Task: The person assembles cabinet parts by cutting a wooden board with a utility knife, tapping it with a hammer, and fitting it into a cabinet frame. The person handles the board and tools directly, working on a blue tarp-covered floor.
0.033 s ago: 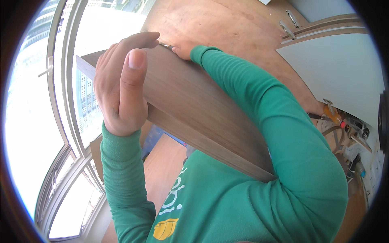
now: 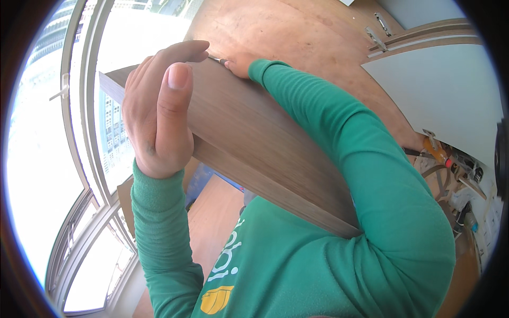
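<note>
A long wood-grain panel or box [image 2: 265, 127] slants from the window side down to my chest, its near end under my right arm. My left hand [image 2: 159, 108] is over its upper left part, thumb up and apart from the slightly bent fingers; nothing shows in it, and whether the palm presses on the wood is hidden. Beyond the panel's far edge, my right hand [image 2: 241, 68] is closed round a slim tool with a thin metal shaft [image 2: 214, 59], which points toward my left fingertips. Most of that tool and the right fingers are hidden.
Windows [image 2: 47, 159] with a white handle run along the left. A white door panel [image 2: 435, 95] with metal hinges [image 2: 375, 40] lies at the right. Below it are a yellow-orange tool [image 2: 436, 150] and assorted tools and scraps. Reddish-brown floor [image 2: 307, 37] lies beyond the panel.
</note>
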The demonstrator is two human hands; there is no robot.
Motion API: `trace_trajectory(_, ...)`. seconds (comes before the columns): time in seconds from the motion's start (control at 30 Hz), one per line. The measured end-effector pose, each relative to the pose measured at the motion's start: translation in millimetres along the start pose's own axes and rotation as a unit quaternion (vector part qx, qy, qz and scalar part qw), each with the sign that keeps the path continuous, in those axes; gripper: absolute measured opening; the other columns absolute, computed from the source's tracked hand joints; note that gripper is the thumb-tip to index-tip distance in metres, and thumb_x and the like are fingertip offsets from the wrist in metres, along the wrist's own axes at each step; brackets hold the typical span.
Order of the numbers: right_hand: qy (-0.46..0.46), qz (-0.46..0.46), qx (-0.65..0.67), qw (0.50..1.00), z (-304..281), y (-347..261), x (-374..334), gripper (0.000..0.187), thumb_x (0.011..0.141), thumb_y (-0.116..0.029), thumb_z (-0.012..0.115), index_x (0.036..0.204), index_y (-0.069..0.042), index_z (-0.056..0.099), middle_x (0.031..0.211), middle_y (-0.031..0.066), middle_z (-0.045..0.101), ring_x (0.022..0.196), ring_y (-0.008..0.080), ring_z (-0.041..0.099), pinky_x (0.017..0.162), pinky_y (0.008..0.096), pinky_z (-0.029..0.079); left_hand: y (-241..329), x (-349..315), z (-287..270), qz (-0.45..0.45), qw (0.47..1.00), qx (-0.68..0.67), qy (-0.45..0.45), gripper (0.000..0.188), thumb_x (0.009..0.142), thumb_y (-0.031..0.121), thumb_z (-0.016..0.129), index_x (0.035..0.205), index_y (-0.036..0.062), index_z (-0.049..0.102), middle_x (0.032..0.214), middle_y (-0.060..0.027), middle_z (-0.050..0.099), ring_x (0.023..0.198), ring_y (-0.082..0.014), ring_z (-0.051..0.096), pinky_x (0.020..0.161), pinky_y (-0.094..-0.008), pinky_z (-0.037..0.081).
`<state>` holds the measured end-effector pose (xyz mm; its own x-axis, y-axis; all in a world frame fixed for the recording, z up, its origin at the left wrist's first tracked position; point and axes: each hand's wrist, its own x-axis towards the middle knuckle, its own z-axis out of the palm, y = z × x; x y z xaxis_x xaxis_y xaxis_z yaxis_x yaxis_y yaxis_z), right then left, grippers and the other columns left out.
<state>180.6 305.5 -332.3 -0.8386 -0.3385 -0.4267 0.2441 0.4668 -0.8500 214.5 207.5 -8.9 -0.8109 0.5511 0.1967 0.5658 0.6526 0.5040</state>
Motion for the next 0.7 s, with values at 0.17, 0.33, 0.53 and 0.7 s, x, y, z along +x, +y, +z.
trace_trajectory(0.17, -0.023, 0.051, -0.017, 0.998, -9.3, -12.5, 1.3, 0.046, 0.105, -0.040, 0.053, 0.125, -0.006, 0.076, 0.129, 0.0221, 0.072, 0.121, 0.0405, 0.067, 0.107, 0.0505, 0.049, -2.6, -1.1, -0.5, 0.002, 1.000, 0.008, 0.003, 0.060, 0.113, 0.045, 0.036, 0.113, -0.0004, 0.075, 0.104, -0.0171, 0.076, 0.098, -0.0308, 0.070, 0.091, -0.0391, 0.050)
trace_trajectory(0.33, -0.011, 0.049, -0.034, 0.998, -9.0, -6.0, 13.2, 0.047, 0.105, -0.040, 0.053, 0.123, -0.004, 0.076, 0.129, 0.0223, 0.073, 0.121, 0.0421, 0.068, 0.106, 0.0508, 0.050, -6.8, 4.0, 2.9, 0.012, 1.000, 0.023, 0.002, 0.059, 0.112, 0.045, 0.037, 0.114, 0.0003, 0.076, 0.104, -0.0176, 0.076, 0.099, -0.0315, 0.071, 0.092, -0.0396, 0.051)
trace_trajectory(0.53, -0.013, 0.065, -0.039, 0.997, -6.1, 19.9, -25.4, 0.049, 0.106, -0.042, 0.051, 0.130, -0.004, 0.073, 0.132, 0.0231, 0.071, 0.123, 0.0426, 0.066, 0.107, 0.0509, 0.049, -5.4, 7.2, 2.2, 0.013, 1.000, 0.024, -0.002, 0.058, 0.111, 0.043, 0.037, 0.113, -0.0002, 0.076, 0.104, -0.0182, 0.077, 0.099, -0.0326, 0.072, 0.093, -0.0408, 0.051)
trace_trajectory(0.7, -0.044, 0.088, 0.005, 0.995, -16.2, 61.4, -102.6, 0.051, 0.106, -0.044, 0.051, 0.137, -0.008, 0.070, 0.132, 0.0235, 0.071, 0.124, 0.0420, 0.065, 0.108, 0.0500, 0.049, -5.1, 9.4, 3.6, 0.013, 1.000, 0.020, -0.001, 0.057, 0.111, 0.042, 0.038, 0.112, -0.0011, 0.075, 0.103, -0.0183, 0.077, 0.096, -0.0323, 0.071, 0.091, -0.0410, 0.051)
